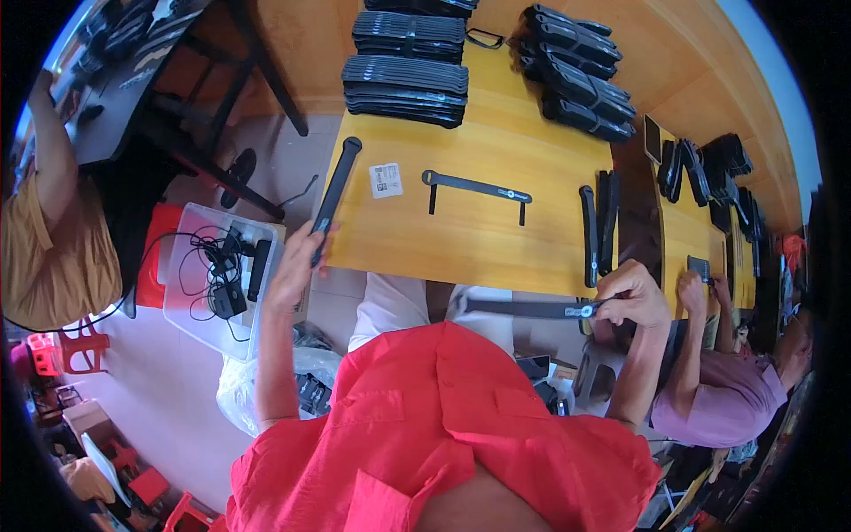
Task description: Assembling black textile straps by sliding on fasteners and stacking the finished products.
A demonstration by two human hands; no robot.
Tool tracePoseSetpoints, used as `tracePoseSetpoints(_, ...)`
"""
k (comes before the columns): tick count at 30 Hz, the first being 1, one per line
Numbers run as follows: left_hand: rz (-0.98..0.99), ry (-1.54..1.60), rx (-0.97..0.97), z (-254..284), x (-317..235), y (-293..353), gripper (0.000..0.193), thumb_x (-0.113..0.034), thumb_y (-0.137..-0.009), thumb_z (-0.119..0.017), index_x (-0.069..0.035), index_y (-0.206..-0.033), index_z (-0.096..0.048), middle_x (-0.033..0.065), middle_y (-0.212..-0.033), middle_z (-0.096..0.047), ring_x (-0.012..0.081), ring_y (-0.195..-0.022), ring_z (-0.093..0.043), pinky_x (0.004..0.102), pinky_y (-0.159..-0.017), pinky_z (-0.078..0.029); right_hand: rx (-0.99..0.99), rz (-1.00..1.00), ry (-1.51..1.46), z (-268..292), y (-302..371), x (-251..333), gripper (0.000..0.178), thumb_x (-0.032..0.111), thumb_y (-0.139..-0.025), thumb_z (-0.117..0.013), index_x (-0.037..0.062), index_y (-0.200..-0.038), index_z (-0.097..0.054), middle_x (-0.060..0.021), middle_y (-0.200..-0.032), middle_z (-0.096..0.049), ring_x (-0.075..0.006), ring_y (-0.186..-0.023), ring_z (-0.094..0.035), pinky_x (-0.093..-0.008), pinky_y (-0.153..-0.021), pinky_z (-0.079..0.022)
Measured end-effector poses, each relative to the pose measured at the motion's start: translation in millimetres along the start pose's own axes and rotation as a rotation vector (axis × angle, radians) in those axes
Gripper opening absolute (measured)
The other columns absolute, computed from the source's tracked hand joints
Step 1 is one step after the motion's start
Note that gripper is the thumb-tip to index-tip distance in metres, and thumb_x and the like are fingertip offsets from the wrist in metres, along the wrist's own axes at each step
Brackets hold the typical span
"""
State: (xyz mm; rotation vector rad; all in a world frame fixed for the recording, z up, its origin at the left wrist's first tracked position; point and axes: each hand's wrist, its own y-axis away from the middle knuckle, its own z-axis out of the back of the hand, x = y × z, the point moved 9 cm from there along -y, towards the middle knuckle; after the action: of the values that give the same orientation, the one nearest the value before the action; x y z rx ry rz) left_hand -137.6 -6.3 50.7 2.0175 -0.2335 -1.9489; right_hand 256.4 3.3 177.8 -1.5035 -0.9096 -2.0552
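Observation:
My left hand (291,270) is closed round the lower part of a flat black strap (338,188), which stands up along the table's left edge. Pinched in my right hand (635,295) is the end of another black strap (532,309), stretched leftward over the front edge and blurred at its far end. Between the hands, a third black strap (479,185) with a ringed end lies on the yellow table (399,235). Two short black strips (433,200) extend below it. To the right lie more black straps (589,235), side by side. A white printed label (386,180) is stuck near the left edge.
Stacked black straps (405,89) and banded black bundles (585,84) stand at the back. A clear bin (182,297) with cables sits on the left floor. People work at left (58,239) and right (718,399).

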Motion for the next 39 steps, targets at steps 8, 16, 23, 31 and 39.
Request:
tracePoseSetpoints(8,-0.385,-0.666,-0.458,-20.1,0.0,-8.2,0.026,-0.019,-0.087,-0.047,0.004,-0.089,-0.061,0.0175,-0.079,-0.054,0.0372,-0.078,-0.052,0.0448,-0.072,-0.039,-0.03,-0.021,0.025,-24.5,-8.2,-9.2,0.016,0.011,-0.071,-0.075,-0.0028,-0.073,-0.067,-0.0038,-0.054,-0.057,-0.0058,-0.04,-0.048,-0.0198,-0.036,-0.032)
tracePoseSetpoints(16,-0.427,-1.004,-0.604,-35.8,-18.9,6.7,0.03,-0.013,-0.074,-0.062,-0.002,-0.101,-0.057,0.0155,-0.097,-0.052,0.0335,-0.09,-0.05,0.0426,-0.076,-0.04,-0.081,-0.001,0.067,-27.6,-11.7,-19.7,0.014,0.011,-0.071,-0.074,-0.001,-0.076,-0.068,-0.0052,-0.06,-0.062,-0.0085,-0.05,-0.055,-0.021,-0.045,-0.037)
tracePoseSetpoints(23,-0.531,-0.365,0.137,-132.0,-56.8,11.9,0.045,-0.01,-0.075,-0.065,0.0,-0.116,-0.05,0.0134,-0.104,-0.058,0.0221,-0.097,-0.055,0.0344,-0.085,-0.042,-0.106,0.069,0.265,-68.4,-60.7,7.2,0.015,0.016,-0.072,-0.071,0.0031,-0.079,-0.068,-0.0064,-0.056,-0.056,-0.0091,-0.049,-0.047,-0.0251,-0.047,-0.035)
tracePoseSetpoints(31,0.057,-0.034,0.651,-157.3,-8.7,-5.3,0.014,-0.009,-0.083,-0.06,0.0,-0.095,-0.061,0.0004,-0.073,-0.059,0.0047,-0.064,-0.055,0.0183,-0.058,-0.045,-0.46,-0.163,-0.057,-12.0,-57.6,-62.9,0.011,0.013,-0.078,-0.066,0.0028,-0.078,-0.068,0.0029,-0.05,-0.048,-0.0027,-0.048,-0.041,-0.0203,-0.043,-0.033)
tracePoseSetpoints(39,0.048,-0.008,0.368,-128.1,2.7,-66.1,0.008,-0.011,-0.084,-0.06,-0.003,-0.087,-0.061,0.0005,-0.07,-0.058,0.0054,-0.061,-0.054,0.018,-0.056,-0.045,-0.703,-0.099,-0.396,16.9,-68.3,-133.1,0.015,0.017,-0.08,-0.067,0.0019,-0.083,-0.065,0.0011,-0.061,-0.056,-0.004,-0.051,-0.05,-0.0177,-0.043,-0.037)
